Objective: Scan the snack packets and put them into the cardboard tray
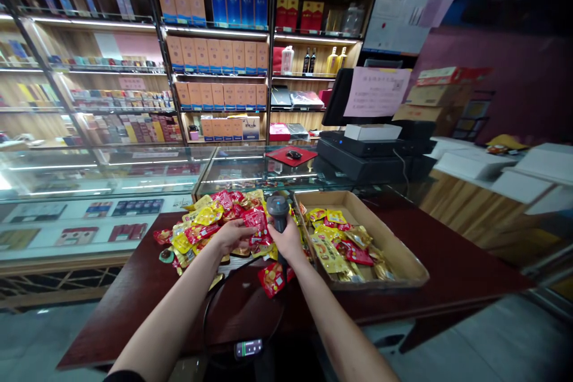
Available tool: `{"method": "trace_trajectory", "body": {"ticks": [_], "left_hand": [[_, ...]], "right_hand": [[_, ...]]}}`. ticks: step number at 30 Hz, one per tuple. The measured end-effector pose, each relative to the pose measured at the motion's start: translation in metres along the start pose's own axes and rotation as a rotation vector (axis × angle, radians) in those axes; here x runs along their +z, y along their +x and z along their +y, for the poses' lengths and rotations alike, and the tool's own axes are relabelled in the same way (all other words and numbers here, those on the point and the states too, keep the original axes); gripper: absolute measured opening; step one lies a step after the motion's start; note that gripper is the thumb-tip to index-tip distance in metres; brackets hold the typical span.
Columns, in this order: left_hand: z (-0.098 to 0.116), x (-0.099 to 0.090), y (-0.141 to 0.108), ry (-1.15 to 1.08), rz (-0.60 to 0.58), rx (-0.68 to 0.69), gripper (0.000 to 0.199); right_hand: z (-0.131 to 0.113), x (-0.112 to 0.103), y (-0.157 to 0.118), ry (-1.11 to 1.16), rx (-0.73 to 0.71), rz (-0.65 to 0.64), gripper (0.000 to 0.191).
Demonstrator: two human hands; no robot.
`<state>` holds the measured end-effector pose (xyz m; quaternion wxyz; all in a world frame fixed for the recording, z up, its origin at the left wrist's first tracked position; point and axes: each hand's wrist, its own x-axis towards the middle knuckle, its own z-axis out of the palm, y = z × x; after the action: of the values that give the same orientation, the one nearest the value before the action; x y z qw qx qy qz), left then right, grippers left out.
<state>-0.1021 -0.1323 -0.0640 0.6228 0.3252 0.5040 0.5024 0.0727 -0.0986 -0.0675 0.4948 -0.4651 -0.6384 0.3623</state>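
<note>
My left hand (233, 236) holds a red snack packet (256, 225) by its left side, above a heap of red and yellow packets (201, 216). Beside that packet, my right hand (289, 243) is wrapped round the handle of a dark barcode scanner (278, 210), whose head points up and away. Below the scanner, another red packet (272, 279) lies near the table's front. To the right, an open cardboard tray (394, 250) contains several yellow, gold and red packets (333, 250).
The dark red table (447, 268) meets a glass display counter (179, 173). A black cable (210, 304) runs across the table's front. Behind stand a register monitor (339, 97), a mouse (293, 155) on a red mat and shelves of boxes (215, 56).
</note>
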Motion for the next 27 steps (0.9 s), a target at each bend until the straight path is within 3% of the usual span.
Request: {"method": "trace_trajectory", "body": {"ticks": [3, 6, 9, 12, 20, 27], "left_hand": [[0.008, -0.005, 0.017, 0.001, 0.124, 0.009, 0.039], [0.014, -0.008, 0.034, 0.027, 0.211, 0.022, 0.038], [0.017, -0.006, 0.044, 0.033, 0.198, 0.004, 0.039], [0.016, -0.002, 0.045, 0.035, 0.169, -0.018, 0.041], [0.005, 0.004, 0.038, 0.047, 0.145, -0.038, 0.051], [0.007, 0.007, 0.030, 0.064, 0.170, -0.054, 0.056]], "right_hand": [[-0.009, -0.005, -0.014, 0.017, 0.001, 0.049, 0.029], [-0.012, -0.007, -0.037, 0.115, 0.101, -0.046, 0.032], [-0.009, -0.003, -0.061, 0.195, 0.210, -0.169, 0.037], [-0.004, 0.001, -0.076, 0.198, 0.238, -0.210, 0.039], [-0.003, 0.003, -0.091, 0.222, 0.243, -0.241, 0.036], [0.005, 0.008, -0.096, 0.215, 0.261, -0.253, 0.033]]}}
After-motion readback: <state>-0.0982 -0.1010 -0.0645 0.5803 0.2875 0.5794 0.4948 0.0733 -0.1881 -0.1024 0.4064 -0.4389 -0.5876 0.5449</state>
